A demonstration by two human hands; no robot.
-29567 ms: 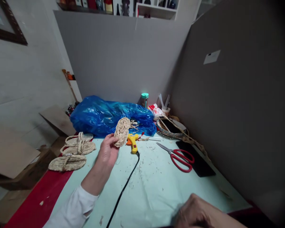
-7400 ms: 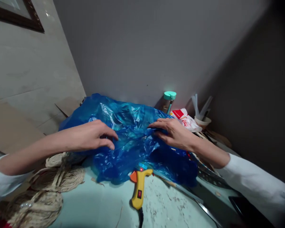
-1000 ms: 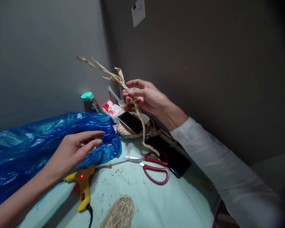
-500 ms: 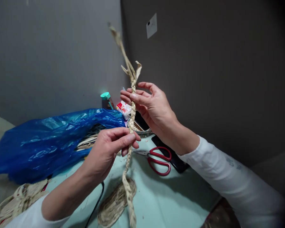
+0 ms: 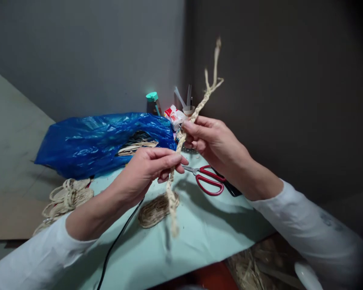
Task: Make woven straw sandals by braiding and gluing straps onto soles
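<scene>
Left hand: Our left hand [image 5: 153,166] angles up from the lower left, back of the hand towards us, thumb along the top; thumb and fingers pinch the straw braid [image 5: 182,141] below the other grip.
Right hand: Our right hand [image 5: 219,141] comes in from the right, higher, its forearm sloping up to the left; thumb and curled fingers grip the braid too, leaving a short span between our 2 hands.
Braid: It slants in the air above the table, loose strands fanning at its upper end, its lower end hanging in front of the woven straw sole [image 5: 154,211].
Table: The sole lies on the pale green cover [image 5: 205,237]; red-handled scissors [image 5: 196,170] lie just beyond our hands.
Blue bag: The blue plastic bag [image 5: 84,139] gapes behind our left hand, showing straw strips [image 5: 137,148].
Sandals: Straw sandals [image 5: 69,198] lie left of our left forearm.
</scene>
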